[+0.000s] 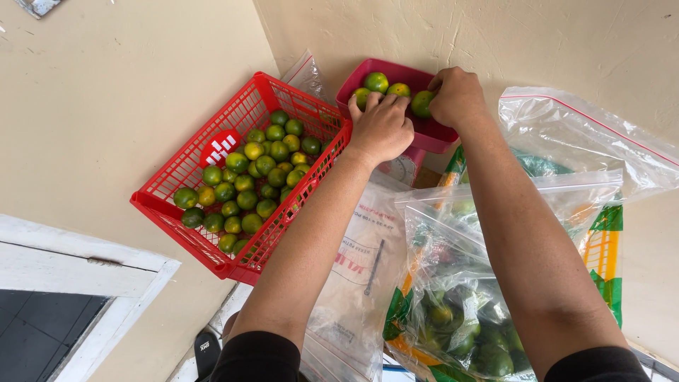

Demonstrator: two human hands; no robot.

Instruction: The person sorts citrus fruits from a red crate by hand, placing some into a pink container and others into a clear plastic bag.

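Seen from above, small green limes are being handled over a dark pink scale tray (431, 133) at twelve o'clock. The left hand (382, 127) rests with fingers curled over the limes in the tray; the right hand (456, 95) is closed on one green lime (421, 104) at the tray's rim. Fruit is best set down gently, so none rolls out. At ten o'clock, a red plastic basket (177, 212) of limes bears a round red-and-white label. At five o'clock, a clear zip bag (453, 318) holds more limes.
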